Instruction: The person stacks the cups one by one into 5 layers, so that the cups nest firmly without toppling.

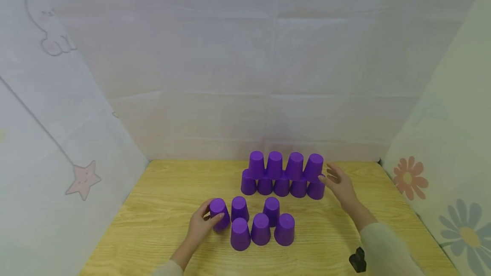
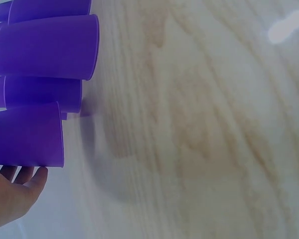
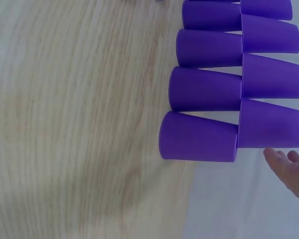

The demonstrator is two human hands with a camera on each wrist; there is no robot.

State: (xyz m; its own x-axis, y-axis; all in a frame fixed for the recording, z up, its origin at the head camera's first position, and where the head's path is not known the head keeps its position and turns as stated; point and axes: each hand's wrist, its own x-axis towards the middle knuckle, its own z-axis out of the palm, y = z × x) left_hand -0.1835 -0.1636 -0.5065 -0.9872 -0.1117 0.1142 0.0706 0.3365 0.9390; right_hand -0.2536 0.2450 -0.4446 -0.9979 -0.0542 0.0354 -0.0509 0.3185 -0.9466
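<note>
Leftmost loose purple cup (image 1: pixel 218 214), lower centre of frame, upside down on the wooden table (image 1: pixel 161 208). My left hand (image 1: pixel 200 225) wraps its side. Looks like light, stiff, slick plastic; best gripped mid-wall. Five more loose cups (image 1: pixel 261 225) beside it. Right hand (image 1: pixel 339 184), fingers spread, holds nothing, at the two-tier cup stack (image 1: pixel 281 173) right end.

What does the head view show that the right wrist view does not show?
Only the head view shows the left hand holding a loose purple cup, the other loose cups and a small black object. Only the right wrist view shows the close wood grain of the table. Both show the two-tier cup stack and the open right hand beside it.
</note>
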